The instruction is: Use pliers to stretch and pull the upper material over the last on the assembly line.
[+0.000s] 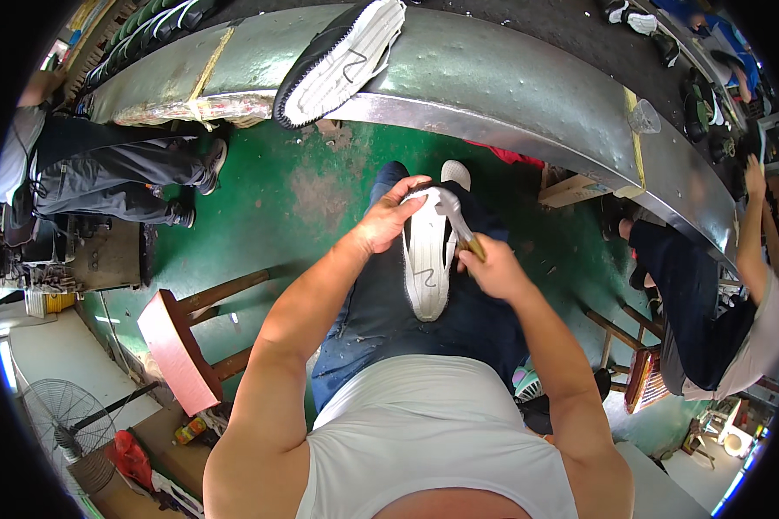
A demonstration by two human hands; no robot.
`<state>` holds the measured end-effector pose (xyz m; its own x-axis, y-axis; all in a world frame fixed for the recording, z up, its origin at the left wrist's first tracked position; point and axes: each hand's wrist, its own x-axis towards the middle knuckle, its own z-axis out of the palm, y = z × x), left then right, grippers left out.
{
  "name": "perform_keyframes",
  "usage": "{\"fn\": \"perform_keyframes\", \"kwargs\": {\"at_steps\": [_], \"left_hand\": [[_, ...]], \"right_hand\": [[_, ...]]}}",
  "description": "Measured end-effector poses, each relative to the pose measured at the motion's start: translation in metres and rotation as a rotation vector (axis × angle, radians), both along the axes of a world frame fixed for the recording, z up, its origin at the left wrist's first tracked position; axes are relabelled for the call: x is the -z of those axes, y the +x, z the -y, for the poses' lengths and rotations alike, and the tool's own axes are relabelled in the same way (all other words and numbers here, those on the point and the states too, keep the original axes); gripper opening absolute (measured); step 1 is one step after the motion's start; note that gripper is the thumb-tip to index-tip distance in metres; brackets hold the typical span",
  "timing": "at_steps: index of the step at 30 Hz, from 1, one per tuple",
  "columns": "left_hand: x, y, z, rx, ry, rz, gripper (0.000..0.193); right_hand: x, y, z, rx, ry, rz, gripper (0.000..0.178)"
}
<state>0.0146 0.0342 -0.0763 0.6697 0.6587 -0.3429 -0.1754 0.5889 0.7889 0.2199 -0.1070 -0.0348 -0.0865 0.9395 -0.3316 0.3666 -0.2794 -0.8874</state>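
A shoe [427,259] lies sole side up along my thighs, its pale bottom marked with a dark squiggle and edged with stitching. At its far end my left hand [383,223] is closed round the rim, thumb on the bottom and fingers over the edge. My right hand [498,275] grips the handle of a hammer [460,227] from the right. The metal head rests on or just over the shoe's far end; contact is hard to tell. A second shoe [344,73], black with the same pale bottom, lies bottom up across the metal bench edge [493,95].
A dark belt with more shoes [640,22] runs behind the bench edge. Left are a pinkish stool [177,350], a wire fan [65,424] and a person in dark trousers [104,177]. Another person [692,303] sits right by a wooden stool [645,381]. The floor [260,199] is green.
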Motion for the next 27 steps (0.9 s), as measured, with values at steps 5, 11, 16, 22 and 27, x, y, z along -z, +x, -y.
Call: {"fn": "perform_keyframes", "kwargs": {"at_steps": [5,11,16,22,27], "left_hand": [[-0.011,0.014,0.008,-0.032,0.062,-0.007,0.038],[-0.054,0.0,0.023,-0.179,0.626,-0.026,0.061],[-0.082,-0.005,0.076,-0.011,1.398,-0.205,0.097],[-0.09,-0.024,0.126,0.436,1.327,-0.398,0.123],[-0.067,-0.02,0.16,0.078,0.523,-0.111,0.108]], "right_hand": [[-0.042,0.005,0.023,0.216,-0.457,-0.974,0.028],[-0.027,0.018,0.108,-0.221,0.272,0.196,0.045],[-0.001,-0.007,0.064,0.301,-0.741,-1.301,0.078],[0.005,-0.03,0.074,0.612,-0.742,-1.353,0.039],[-0.002,-0.052,0.081,0.666,-0.736,-1.14,0.035]]}}
